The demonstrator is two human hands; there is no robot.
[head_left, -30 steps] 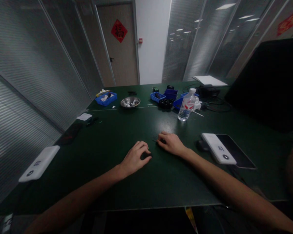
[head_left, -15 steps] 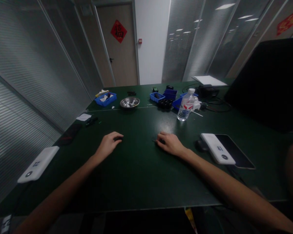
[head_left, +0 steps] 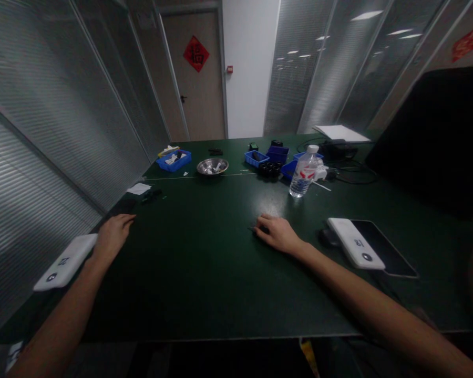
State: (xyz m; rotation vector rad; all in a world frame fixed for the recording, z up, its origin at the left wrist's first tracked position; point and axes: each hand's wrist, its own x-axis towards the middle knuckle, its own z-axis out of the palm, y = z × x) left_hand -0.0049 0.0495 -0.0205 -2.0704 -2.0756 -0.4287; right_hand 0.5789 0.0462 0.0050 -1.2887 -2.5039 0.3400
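My left hand (head_left: 116, 233) is over the left side of the dark green table (head_left: 197, 273), fingers stretched to the right and nothing visible in them. It is beside a white power bank (head_left: 69, 262) and partly covers a dark flat thing (head_left: 122, 208). Near the middle of the table rests my right hand (head_left: 276, 232), its fingers curled closed. A small thin pointed thing (head_left: 251, 228) sticks out to the left from its fingertips; the rest is hidden in the hand, and its kind is unclear.
A water bottle (head_left: 304, 172) stands beyond my right hand. Farther back are a metal bowl (head_left: 213, 174) with small pieces and blue trays (head_left: 175, 164). A second white power bank (head_left: 357, 244) lies by a dark tablet-like slab (head_left: 382, 247); a black screen (head_left: 433, 142) looms at right.
My left hand has moved left, from the table's middle to beside the left power bank. My right hand stays in place with the thin thing. The view has shifted slightly.
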